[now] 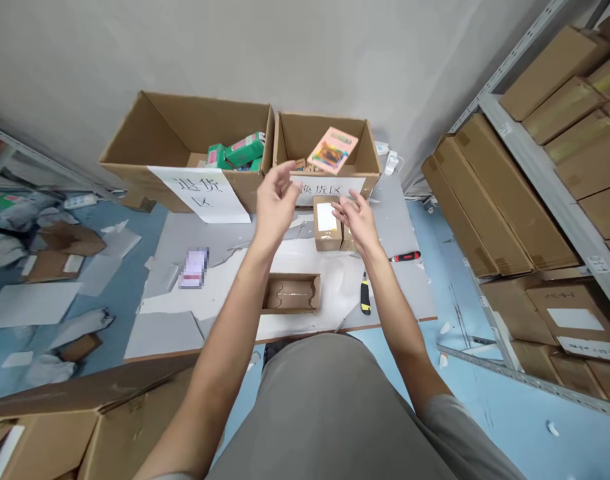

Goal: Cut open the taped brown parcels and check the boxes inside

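Observation:
A flat pink pack with a colourful picture appears tilted over the front rim of the right carton, with neither hand touching it. My left hand is raised left of that pack, fingers loosely bent and apart, holding nothing. Lower and to the right, my right hand is also open, fingers spread in front of a small taped box with a white label. Between my forearms lies an open, empty brown box on the table.
The left carton holds green boxes; handwritten paper signs hang on both cartons. A yellow-black utility knife and a red-black tool lie at right. A phone-like item lies left. Shelves with cartons stand right.

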### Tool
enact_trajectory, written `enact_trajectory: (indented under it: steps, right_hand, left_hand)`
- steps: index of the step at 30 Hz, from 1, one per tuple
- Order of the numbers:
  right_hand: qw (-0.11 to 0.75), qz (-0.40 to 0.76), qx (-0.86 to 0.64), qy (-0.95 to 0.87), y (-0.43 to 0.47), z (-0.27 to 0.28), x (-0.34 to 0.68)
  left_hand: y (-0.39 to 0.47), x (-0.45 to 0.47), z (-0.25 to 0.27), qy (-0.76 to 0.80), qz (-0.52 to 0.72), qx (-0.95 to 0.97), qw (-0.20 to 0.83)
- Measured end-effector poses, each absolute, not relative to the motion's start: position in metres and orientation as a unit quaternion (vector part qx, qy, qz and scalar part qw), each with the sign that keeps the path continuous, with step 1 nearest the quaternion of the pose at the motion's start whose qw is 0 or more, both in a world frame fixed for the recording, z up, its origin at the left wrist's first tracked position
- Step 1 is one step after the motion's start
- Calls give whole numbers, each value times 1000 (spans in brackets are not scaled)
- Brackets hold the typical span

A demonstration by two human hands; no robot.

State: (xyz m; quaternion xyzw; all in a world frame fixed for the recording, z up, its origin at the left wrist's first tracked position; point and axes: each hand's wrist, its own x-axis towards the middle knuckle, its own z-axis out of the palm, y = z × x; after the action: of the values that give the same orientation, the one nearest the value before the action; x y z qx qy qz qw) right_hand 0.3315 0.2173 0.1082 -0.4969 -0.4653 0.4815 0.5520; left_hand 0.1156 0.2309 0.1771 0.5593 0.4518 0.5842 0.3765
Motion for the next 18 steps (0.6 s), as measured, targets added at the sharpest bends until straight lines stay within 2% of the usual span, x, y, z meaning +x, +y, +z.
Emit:
enact_trajectory:
  steps: [4, 8, 10, 15, 18]
  right_hand:
    - [441, 431, -583, -529, 168, 49, 357]
    - [242, 353, -722, -544, 99, -13, 379]
    - [156, 350, -747, -543, 81, -38, 380]
    - [-22, 404, -708, -579, 67, -82, 360]
    - [-73, 387, -690, -608, 57, -96, 351]
  left_hand:
    - [180, 110, 132, 472, 544, 564, 404]
    - [102, 108, 56, 569, 453, 497, 474]
    - [71, 111, 30, 586, 425, 490, 485]
    - [27, 121, 15, 571, 396, 517, 499]
    - [18, 122, 23, 569, 393, 531, 490]
